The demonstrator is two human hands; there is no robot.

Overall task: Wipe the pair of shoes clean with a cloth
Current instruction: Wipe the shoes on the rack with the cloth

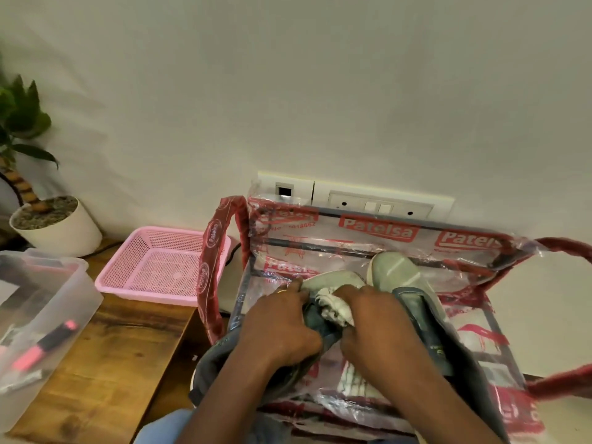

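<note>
Two grey shoes lie on a clear plastic bag with red print. The left shoe, pale toe pointing away, is gripped by my left hand around its dark upper. My right hand presses a crumpled white cloth against that shoe's top. The right shoe lies beside it, pale sole turned up, partly hidden under my right forearm.
A pink mesh basket sits to the left of the bag on a wooden table. A clear plastic box with pens stands at the left edge. A white potted plant is behind it. A wall socket panel is behind the bag.
</note>
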